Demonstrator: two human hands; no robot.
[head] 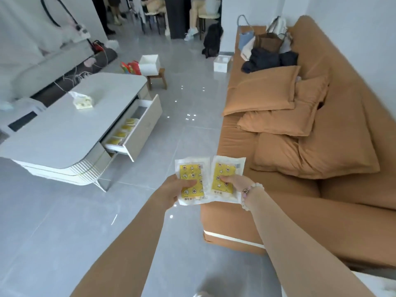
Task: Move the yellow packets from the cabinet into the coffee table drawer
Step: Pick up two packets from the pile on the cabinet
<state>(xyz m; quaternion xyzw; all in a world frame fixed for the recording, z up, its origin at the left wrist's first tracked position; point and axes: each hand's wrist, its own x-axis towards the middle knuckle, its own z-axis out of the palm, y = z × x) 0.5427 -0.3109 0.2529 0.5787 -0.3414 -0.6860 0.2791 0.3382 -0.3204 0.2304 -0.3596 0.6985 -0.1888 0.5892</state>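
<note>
Risk: two slick, clear-wrapped yellow patterned packets, the left packet (192,172) and the right packet (225,168), are well apart from the open beige drawer (147,123) of the white coffee table (64,129). Each is gripped low down, so one could slip free on the way to the drawer or fall short of it.

Drawer: pulled out, with a row of stored yellow packets (124,130) inside.

Left hand (171,189): fingers curled beneath the left packet, thumb pressed on its face.

Right hand (233,183): thumb and fingers closed on the right packet's lower half.
</note>
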